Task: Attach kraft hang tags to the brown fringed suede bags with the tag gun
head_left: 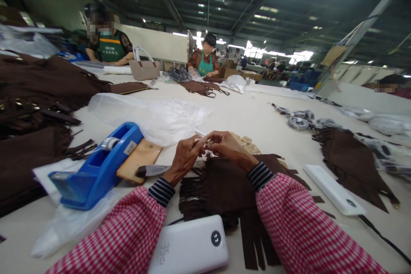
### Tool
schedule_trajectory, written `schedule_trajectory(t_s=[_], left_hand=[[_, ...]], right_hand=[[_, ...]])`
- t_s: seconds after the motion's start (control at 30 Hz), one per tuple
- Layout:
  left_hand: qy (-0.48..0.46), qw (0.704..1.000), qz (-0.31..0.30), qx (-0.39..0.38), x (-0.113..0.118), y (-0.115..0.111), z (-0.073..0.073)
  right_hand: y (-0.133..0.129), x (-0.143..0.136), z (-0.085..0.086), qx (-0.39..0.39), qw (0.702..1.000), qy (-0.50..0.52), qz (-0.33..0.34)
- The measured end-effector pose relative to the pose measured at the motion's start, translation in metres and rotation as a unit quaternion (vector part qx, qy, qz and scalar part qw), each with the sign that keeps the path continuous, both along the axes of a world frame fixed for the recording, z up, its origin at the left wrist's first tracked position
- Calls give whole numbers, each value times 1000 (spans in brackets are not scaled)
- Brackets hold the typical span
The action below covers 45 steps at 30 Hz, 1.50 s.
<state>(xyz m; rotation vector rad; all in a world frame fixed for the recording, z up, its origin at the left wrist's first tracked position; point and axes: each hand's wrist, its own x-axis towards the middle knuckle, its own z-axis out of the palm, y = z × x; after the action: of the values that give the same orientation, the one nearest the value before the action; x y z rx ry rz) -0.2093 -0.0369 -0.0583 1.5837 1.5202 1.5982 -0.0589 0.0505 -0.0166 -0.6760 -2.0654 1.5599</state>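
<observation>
Meeting above a brown fringed bag (229, 184) on the white worktop (257, 115): left hand (186, 155) and right hand (227, 147), fingers of both pinched together, anything between them too hidden to tell. Leftward, blue tape dispenser (104, 175); nearest the person, white power bank (189, 244).

The tape dispenser (98, 171) is made of smooth plastic, the power bank (189, 244) of glossy plastic. Matt, suede-like cloth is seen in the fringed piece (229, 184); the tabletop (257, 120) is finished smooth.
</observation>
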Motion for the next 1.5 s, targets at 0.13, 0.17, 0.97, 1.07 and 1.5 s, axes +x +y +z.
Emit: schedule_trajectory(t_s=[0.13, 0.17, 0.97, 1.07, 1.5], left_hand=[[-10, 1000, 3, 11, -4, 1, 4], [4, 1000, 6, 12, -5, 1, 5], [263, 963, -5, 65, -2, -14, 16], [244, 967, -70, -23, -12, -12, 13], [417, 903, -56, -81, -38, -12, -11]], right_hand=[[-1, 9, 10, -11, 999, -31, 5], [-1, 11, 11, 3, 1000, -28, 2], [-21, 26, 18, 28, 998, -30, 40], [-17, 41, 30, 211, 971, -113, 0], [-36, 63, -51, 498, 783, -356, -112]])
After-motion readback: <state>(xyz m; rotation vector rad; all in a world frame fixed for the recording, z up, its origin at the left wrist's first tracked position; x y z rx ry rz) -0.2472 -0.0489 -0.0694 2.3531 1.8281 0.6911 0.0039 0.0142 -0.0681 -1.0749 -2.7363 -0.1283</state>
